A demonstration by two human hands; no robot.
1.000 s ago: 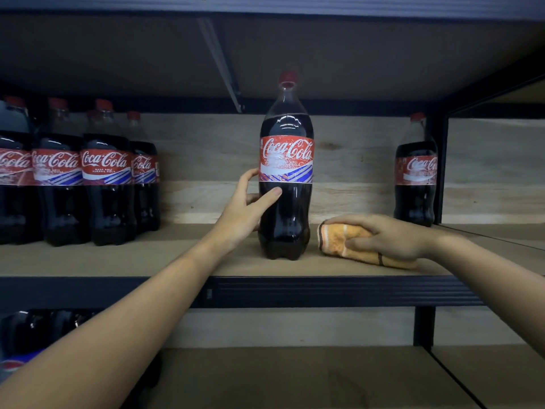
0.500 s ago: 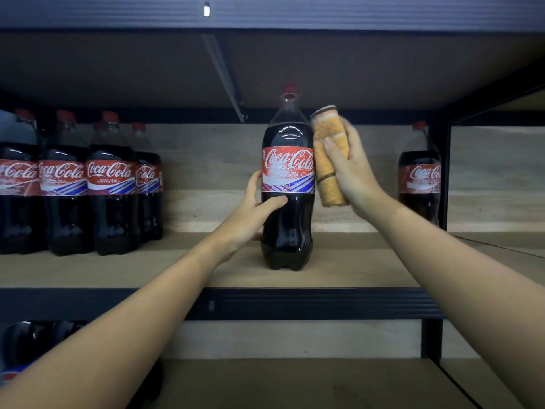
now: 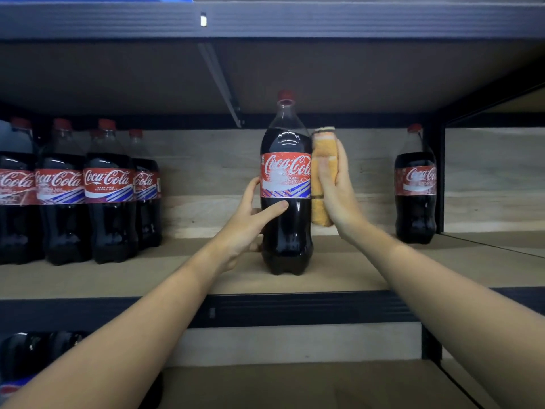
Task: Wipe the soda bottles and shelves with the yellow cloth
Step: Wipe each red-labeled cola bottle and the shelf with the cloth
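Lowered since half a second ago, the yellow cloth (image 3: 323,178) is now pressed against the right side of the middle bottle (image 3: 285,184), level with its label, where it had been held up beside the neck. The bottle itself is unmoved, upright on the wooden shelf (image 3: 339,278) near the front edge.

Above, the space is closed by the underside of the upper shelf (image 3: 354,72), crossed by a metal brace (image 3: 219,81). At the left a row of bottles (image 3: 85,190) is packed together, well apart from the middle one. A single bottle (image 3: 415,184) is set at the far right, just beside the black upright post (image 3: 439,178). More bottles (image 3: 41,352) are glimpsed on the lower shelf, partly hidden by the left forearm.

The middle bottle is gripped low on its left side by the left hand (image 3: 247,225), the thumb laid across the front below the label. The folded cloth is clasped by the right hand (image 3: 336,187), fingers curled over it.
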